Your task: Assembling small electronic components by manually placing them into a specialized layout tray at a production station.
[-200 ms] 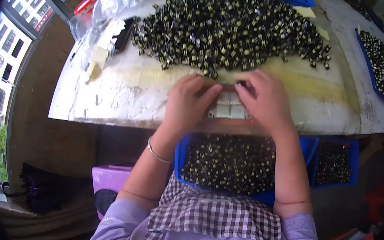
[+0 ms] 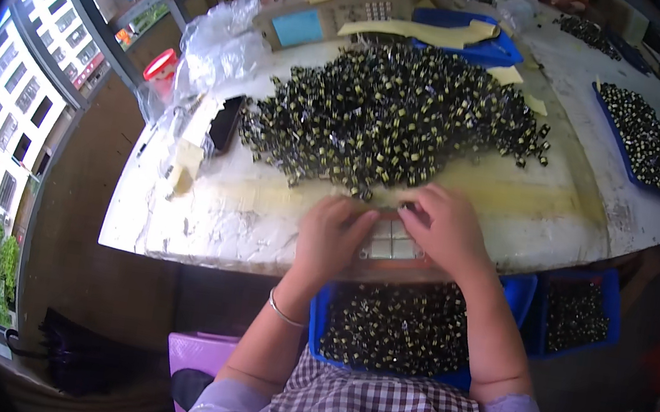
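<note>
A small fixture with pale metal plates (image 2: 392, 247) and a reddish-brown frame lies at the table's front edge between my hands. My left hand (image 2: 329, 240) is closed at its left side, thumb and forefinger close to the frame's far edge; what they hold, if anything, is hidden. From the right, my right hand (image 2: 453, 233) pinches a small dark part between thumb and forefinger above the fixture's far side. Just beyond my fingers spreads a big heap of small black parts with yellowish bands (image 2: 392, 122).
Below the table edge, a blue bin (image 2: 317, 322) holds more such parts, with another blue bin (image 2: 614, 317) to its right. A dark phone (image 2: 225, 122) and plastic bags (image 2: 222, 43) lie left of the heap. Blue trays of parts (image 2: 635, 135) stand far right.
The view has tilted up, so the table and heap sit lower and more of the back shows. Both hands stay at the fixture, with only slight finger movement.
</note>
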`<action>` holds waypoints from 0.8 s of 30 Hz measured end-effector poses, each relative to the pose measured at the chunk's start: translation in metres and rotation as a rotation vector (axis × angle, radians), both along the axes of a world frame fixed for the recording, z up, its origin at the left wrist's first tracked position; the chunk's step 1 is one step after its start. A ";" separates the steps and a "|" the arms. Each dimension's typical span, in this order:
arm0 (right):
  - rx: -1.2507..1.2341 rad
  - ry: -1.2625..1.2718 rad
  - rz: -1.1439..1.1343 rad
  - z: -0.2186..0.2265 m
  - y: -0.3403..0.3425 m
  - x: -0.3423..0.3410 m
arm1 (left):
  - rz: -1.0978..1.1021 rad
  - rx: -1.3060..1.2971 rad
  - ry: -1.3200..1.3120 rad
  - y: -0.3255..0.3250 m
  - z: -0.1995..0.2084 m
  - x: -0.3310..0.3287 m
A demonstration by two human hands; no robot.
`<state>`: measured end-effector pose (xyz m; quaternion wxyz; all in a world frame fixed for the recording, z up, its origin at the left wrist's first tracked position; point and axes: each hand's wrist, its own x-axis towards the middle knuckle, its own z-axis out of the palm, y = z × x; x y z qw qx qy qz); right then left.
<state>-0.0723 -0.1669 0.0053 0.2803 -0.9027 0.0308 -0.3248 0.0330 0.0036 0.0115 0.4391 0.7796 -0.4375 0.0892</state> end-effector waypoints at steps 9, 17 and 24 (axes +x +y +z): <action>-0.020 0.026 -0.003 0.000 0.000 -0.003 | -0.010 -0.029 0.014 0.003 -0.007 -0.002; -0.050 0.001 -0.021 0.001 0.001 -0.002 | 0.003 -0.009 0.045 0.003 -0.008 -0.002; -0.050 0.007 -0.033 0.003 0.003 -0.003 | 0.005 0.040 0.036 0.004 -0.003 -0.003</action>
